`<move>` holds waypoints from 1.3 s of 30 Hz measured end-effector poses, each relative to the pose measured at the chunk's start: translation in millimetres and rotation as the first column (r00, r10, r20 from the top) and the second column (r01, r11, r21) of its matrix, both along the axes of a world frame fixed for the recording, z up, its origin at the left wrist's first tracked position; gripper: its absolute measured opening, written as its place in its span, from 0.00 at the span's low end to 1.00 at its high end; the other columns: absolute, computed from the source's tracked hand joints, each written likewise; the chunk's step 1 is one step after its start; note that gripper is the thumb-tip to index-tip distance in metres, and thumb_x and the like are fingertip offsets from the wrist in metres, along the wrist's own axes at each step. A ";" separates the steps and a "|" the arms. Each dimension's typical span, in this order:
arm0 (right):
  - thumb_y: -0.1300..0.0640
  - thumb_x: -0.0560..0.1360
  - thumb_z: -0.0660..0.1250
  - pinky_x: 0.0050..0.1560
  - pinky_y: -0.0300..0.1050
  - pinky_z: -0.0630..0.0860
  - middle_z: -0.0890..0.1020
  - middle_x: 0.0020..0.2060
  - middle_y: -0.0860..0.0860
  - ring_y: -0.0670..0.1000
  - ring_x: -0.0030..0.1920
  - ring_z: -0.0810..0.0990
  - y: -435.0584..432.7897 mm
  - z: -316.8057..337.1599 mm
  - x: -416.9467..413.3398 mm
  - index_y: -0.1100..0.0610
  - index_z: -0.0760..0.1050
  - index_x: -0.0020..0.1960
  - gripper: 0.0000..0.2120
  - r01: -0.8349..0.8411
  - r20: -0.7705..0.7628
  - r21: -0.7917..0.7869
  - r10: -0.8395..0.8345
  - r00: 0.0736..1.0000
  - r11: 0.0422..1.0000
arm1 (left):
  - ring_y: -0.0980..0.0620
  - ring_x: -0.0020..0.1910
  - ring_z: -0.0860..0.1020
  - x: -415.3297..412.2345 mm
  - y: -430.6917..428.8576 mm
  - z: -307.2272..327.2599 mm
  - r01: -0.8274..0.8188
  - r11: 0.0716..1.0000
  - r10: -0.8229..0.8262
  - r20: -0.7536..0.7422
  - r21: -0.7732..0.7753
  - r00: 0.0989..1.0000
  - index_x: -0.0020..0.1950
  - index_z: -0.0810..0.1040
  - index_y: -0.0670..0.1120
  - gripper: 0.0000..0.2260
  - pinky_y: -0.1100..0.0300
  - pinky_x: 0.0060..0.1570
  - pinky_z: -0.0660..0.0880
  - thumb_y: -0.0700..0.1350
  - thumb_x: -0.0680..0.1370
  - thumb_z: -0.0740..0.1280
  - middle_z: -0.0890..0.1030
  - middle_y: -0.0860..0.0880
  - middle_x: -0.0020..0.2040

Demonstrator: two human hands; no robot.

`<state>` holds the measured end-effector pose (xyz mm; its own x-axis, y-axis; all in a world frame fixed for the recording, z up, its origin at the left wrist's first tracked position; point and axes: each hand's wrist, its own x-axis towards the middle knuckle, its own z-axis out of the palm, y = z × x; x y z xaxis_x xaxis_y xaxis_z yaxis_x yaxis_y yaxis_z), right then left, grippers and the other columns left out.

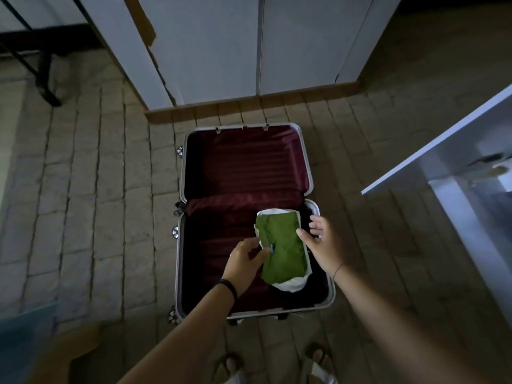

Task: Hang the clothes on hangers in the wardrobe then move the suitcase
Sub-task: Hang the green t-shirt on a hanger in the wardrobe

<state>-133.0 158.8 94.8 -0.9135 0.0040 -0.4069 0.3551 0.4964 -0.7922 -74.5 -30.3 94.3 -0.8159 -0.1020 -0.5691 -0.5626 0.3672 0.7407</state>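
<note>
A maroon suitcase [182, 189] with a silver frame lies open on the floor, its lid leaning toward the white wardrobe [221, 51]. In its near half lies a folded green garment [282, 245] on top of a folded white one [291, 285]. My left hand [243, 261] touches the green garment's left edge with its fingertips. My right hand [324, 245] rests against its right edge, thumb on the cloth, fingers spread. Whether either hand is gripping the cloth is unclear. No hangers are in view.
The wardrobe's doors are shut, right behind the suitcase. A white table or shelf edge [443, 142] juts in at the right. A dark metal stand [44, 79] is at the far left. My feet in sandals [232, 364] are just below the suitcase.
</note>
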 end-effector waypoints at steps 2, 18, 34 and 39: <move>0.54 0.72 0.71 0.57 0.44 0.72 0.73 0.53 0.49 0.50 0.57 0.75 5.1 -54.3 -1.3 0.60 0.69 0.65 0.25 0.001 0.011 0.014 -0.001 1.000 1.000 | 0.58 0.51 0.74 0.5 7.5 -56.3 -0.017 1.000 0.016 0.031 0.026 0.999 0.56 0.76 0.49 0.11 0.78 0.41 0.68 0.49 0.76 0.69 0.75 0.55 0.50; 0.43 0.72 0.69 0.67 0.50 0.68 0.68 0.67 0.55 0.55 0.68 0.68 11.2 -276.0 -26.8 0.57 0.62 0.72 0.35 -0.030 0.005 0.094 0.030 1.000 0.995 | 0.45 0.59 0.76 -41.9 56.6 -303.5 -0.354 0.869 0.270 0.269 0.345 0.925 0.67 0.64 0.47 0.27 0.47 0.60 0.75 0.54 0.73 0.71 0.74 0.46 0.63; 0.45 0.64 0.76 0.57 0.53 0.77 0.83 0.54 0.56 0.55 0.55 0.82 -16.5 -150.6 -42.6 0.57 0.79 0.56 0.25 0.146 0.217 -0.586 -0.019 0.976 0.797 | 0.50 0.44 0.84 -62.1 16.9 -138.8 -0.342 0.821 0.361 0.048 0.458 0.931 0.51 0.80 0.45 0.06 0.58 0.42 0.81 0.44 0.75 0.71 0.85 0.46 0.45; 0.46 0.66 0.75 0.63 0.58 0.73 0.81 0.57 0.56 0.55 0.59 0.80 -20.3 -21.9 -45.9 0.59 0.74 0.64 0.31 0.110 0.170 -0.617 -0.005 0.985 0.779 | 0.48 0.43 0.84 -59.3 -7.4 2.3 -0.270 0.858 0.278 0.046 0.438 0.959 0.50 0.81 0.44 0.08 0.57 0.41 0.81 0.43 0.73 0.73 0.85 0.45 0.44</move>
